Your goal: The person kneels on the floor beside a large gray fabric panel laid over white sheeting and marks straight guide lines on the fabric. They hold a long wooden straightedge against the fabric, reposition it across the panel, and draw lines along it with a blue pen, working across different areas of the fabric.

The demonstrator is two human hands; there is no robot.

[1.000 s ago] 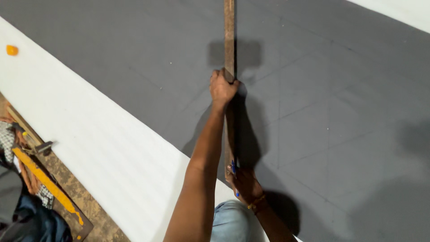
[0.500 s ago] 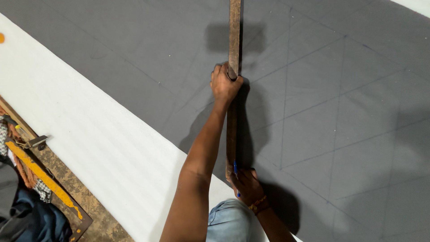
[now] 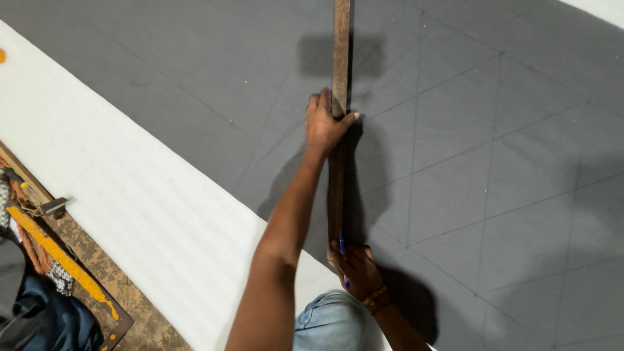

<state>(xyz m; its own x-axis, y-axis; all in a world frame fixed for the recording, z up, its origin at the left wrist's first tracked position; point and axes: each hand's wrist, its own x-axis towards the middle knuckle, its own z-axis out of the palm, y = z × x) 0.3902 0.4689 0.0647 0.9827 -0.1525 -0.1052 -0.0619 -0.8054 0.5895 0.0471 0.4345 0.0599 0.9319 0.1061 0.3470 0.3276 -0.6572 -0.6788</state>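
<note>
While we look down from above, our left hand (image 3: 327, 123) reaches far up the middle of the frame and presses flat on a long wooden straightedge (image 3: 340, 58), fingers curled over its left edge and the thumb hooked across to the right — a grip that seems meant to pin the strip against the grey sheet (image 3: 507, 162) so it cannot slide. That straightedge runs nearly vertical, from the top edge of the frame down to the lower centre, lying on the sheet.

At its lower end our right hand (image 3: 356, 270) is closed around a blue pen (image 3: 342, 250), the tip set against the right side of the wood, just beside it, so that the edge guides the stroke. A beaded band circles that wrist.

Faint lines already cross the grey sheet in triangles, mostly to the right of the straightedge. To the left a white sheet (image 3: 123, 195) runs diagonally from upper left to lower centre, partly under the grey one or butted to it — we cannot tell which. Our knee in light denim (image 3: 328, 325) shows at the bottom centre. At the lower left lie a yellow measuring strip (image 3: 62, 260) on a brown board (image 3: 120, 312) and some dark cloth (image 3: 36, 318).
</note>
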